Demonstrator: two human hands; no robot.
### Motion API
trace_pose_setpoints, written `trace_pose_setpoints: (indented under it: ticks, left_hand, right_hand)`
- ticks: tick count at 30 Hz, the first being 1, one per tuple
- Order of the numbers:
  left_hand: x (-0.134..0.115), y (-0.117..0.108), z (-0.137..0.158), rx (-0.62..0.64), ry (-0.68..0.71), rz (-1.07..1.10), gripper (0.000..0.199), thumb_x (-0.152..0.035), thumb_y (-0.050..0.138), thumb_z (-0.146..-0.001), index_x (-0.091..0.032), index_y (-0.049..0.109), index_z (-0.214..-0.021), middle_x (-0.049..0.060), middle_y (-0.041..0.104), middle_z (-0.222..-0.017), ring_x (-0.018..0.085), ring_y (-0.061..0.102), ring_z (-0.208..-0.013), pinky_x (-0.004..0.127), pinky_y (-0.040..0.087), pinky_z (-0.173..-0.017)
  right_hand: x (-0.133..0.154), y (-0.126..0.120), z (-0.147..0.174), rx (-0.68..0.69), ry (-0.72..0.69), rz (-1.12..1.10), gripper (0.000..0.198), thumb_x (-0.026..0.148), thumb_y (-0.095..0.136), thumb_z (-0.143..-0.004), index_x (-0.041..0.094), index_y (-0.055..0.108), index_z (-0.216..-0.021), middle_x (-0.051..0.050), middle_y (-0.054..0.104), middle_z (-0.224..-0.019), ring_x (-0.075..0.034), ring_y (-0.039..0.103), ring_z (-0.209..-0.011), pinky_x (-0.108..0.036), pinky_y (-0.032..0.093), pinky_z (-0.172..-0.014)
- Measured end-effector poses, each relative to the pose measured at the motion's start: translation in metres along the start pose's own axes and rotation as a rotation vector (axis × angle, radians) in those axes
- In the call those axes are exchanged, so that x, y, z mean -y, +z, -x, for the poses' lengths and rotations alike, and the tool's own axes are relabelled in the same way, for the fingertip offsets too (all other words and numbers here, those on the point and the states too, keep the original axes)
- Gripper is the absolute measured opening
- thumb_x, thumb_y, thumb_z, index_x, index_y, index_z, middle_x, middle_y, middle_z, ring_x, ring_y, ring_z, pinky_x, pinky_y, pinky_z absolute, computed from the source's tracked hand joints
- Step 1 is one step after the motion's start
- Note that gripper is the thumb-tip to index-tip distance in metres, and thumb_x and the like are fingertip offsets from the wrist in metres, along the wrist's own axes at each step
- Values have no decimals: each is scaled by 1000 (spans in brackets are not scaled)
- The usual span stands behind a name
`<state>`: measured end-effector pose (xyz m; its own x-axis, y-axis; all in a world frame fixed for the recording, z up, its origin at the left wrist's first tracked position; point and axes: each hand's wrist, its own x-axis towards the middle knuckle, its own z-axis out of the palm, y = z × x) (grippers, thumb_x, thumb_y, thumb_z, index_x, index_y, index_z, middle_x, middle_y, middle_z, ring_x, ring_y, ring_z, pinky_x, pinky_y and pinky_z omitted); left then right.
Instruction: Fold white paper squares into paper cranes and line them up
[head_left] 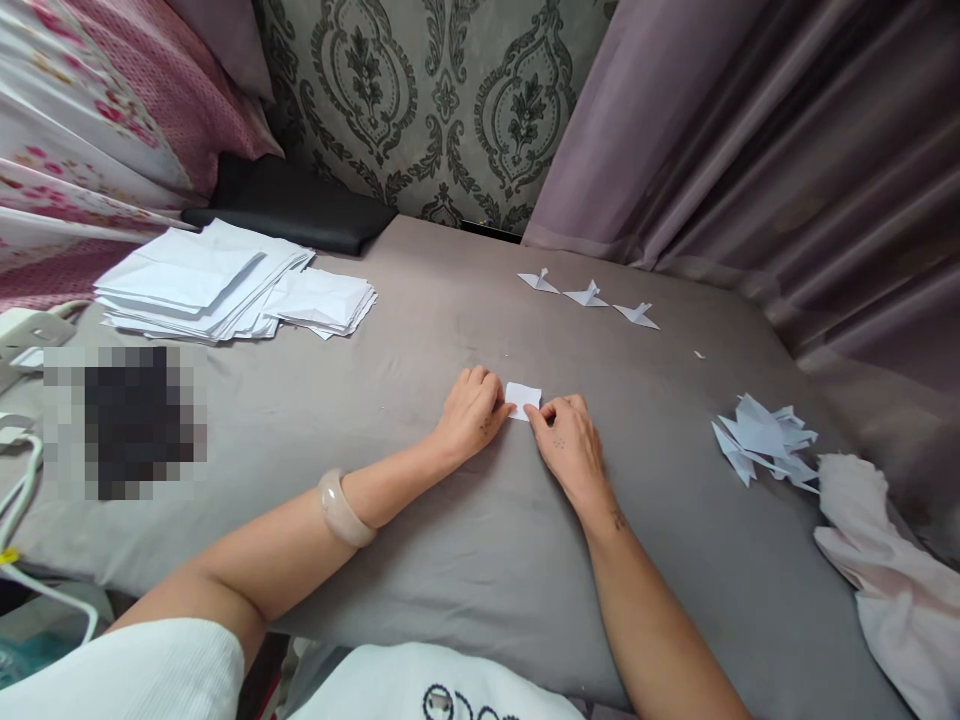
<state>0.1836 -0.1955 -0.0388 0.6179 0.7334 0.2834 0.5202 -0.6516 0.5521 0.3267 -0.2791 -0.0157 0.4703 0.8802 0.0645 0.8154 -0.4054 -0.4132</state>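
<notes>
A small white square of paper (523,398) lies on the grey cloth, directly in front of me. My left hand (474,412) is at its left edge, with the thumb on the lower left corner and the fingers curled together. At the lower right corner, my right hand (568,435) pinches the paper between thumb and curled fingers. Farther back to the right, several folded paper birds (590,294) stand in a slanting row. Whether the square has more than one layer is too small to tell.
A tall stack of white paper sheets (187,280) and a smaller stack of paper squares (324,300) lie back left. A heap of folded paper (765,440) is at right beside a pale crumpled cloth (885,550). White cables (22,500) run along the left edge.
</notes>
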Motion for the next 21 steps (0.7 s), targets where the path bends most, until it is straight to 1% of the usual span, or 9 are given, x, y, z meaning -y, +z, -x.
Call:
trace_pose_setpoints:
  ticks: [3, 5, 8, 11, 14, 16, 19, 21]
  left_hand:
    - [-1, -3, 0, 22, 30, -14, 11, -27, 49, -90, -17, 52, -93, 8, 53, -94, 21, 44, -83, 35, 42, -75]
    - [-3, -4, 0, 37, 92, -12, 10, -22, 45, -92, -17, 53, -95, 9, 55, -101, 22, 43, -87, 36, 42, -79]
    - [-5, -6, 0, 91, 207, -31, 21, -16, 35, -94, -18, 56, -94, 9, 58, -105, 22, 44, -93, 36, 41, -84]
    - [-8, -9, 2, 166, 258, -52, 26, -17, 33, -96, -18, 59, -94, 9, 62, -101, 22, 48, -95, 35, 41, -84]
    - [-8, -12, 4, 180, 267, -62, 22, -26, 41, -96, -17, 61, -98, 9, 63, -101, 23, 50, -98, 35, 41, -85]
    - [-7, -13, 4, 181, 277, -86, 22, -29, 43, -96, -18, 61, -99, 8, 64, -102, 23, 51, -99, 35, 41, -85]
    - [-8, -14, 1, 201, 302, -188, 26, -29, 39, -98, -18, 62, -97, 9, 65, -100, 23, 51, -98, 35, 40, -82]
    - [-9, -15, -1, 226, 342, -283, 28, -25, 36, -98, -16, 62, -96, 10, 64, -100, 24, 51, -99, 36, 39, -79]
  right_hand:
    - [-4, 0, -1, -2, -13, -44, 26, 43, 54, -85, 21, 57, -72, -3, 54, -87, -15, 53, -67, -29, 36, -61]
    - [-7, 0, -1, 1, -10, -62, 25, 43, 55, -85, 22, 57, -72, -3, 54, -87, -15, 53, -68, -29, 36, -61]
    - [-11, -2, -1, 5, 3, -51, 22, 42, 55, -85, 22, 58, -77, -3, 56, -90, -16, 54, -71, -28, 36, -61]
    - [-12, -5, -1, 9, -18, -44, 18, 40, 55, -85, 22, 60, -87, -4, 58, -97, -16, 56, -73, -29, 38, -62]
    - [-13, -7, -2, 29, -104, -91, 20, 34, 52, -86, 24, 61, -102, -5, 59, -110, -16, 59, -76, -29, 42, -65]
    - [-13, -6, -3, 39, -196, -121, 26, 28, 48, -88, 25, 60, -111, -6, 58, -120, -18, 60, -88, -30, 45, -71]
    - [-12, -5, -3, 33, -313, -78, 35, 21, 41, -90, 25, 59, -120, -6, 56, -129, -21, 55, -105, -33, 47, -81]
    - [-11, -5, -1, 36, -350, -19, 40, 16, 38, -89, 25, 58, -122, -4, 57, -130, -22, 53, -108, -34, 47, -82]
